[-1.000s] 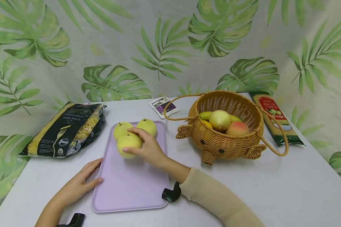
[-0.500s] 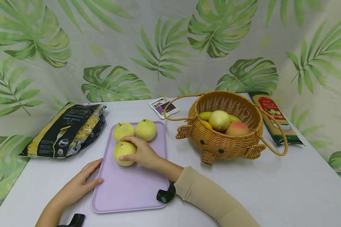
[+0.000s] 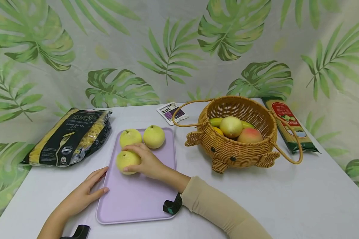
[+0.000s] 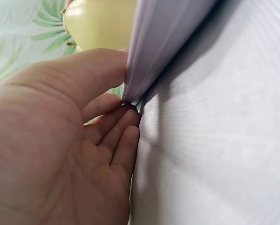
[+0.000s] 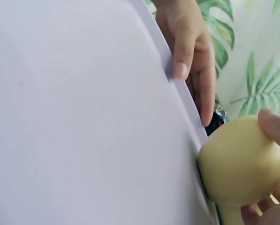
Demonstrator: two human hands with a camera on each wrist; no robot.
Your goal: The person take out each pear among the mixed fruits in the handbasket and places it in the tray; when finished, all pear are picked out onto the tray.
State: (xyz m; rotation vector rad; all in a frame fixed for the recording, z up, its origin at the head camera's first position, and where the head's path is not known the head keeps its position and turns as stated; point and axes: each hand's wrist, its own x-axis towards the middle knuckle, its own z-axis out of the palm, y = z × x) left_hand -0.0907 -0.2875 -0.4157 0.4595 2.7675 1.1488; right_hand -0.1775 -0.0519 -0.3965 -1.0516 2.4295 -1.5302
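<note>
My right hand (image 3: 145, 161) curls its fingers and thumb round a round yellow-green pear (image 3: 126, 163), which sits at the left side of the lilac tray (image 3: 137, 199). Two more pears lie behind it: one pear (image 3: 129, 136) at the far left, the other pear (image 3: 154, 137) to its right. In the right wrist view the held pear (image 5: 243, 161) is beside the tray's rim. My left hand (image 3: 82, 194) rests at the tray's left edge with its fingers extended. The left wrist view shows its thumb (image 4: 100, 70) touching the tray's rim (image 4: 154, 42).
A wicker basket (image 3: 227, 151) with an animal face and two looped handles stands right of the tray, holding several fruits. A penne bag (image 3: 68, 136) lies at left. A small white-purple packet (image 3: 172, 113) is at the back, a green-ended package (image 3: 290, 122) behind the basket.
My right hand has brought the pear down and to the left, nearer to me, clear of the view of the two pears behind. My left hand stays where it was.
</note>
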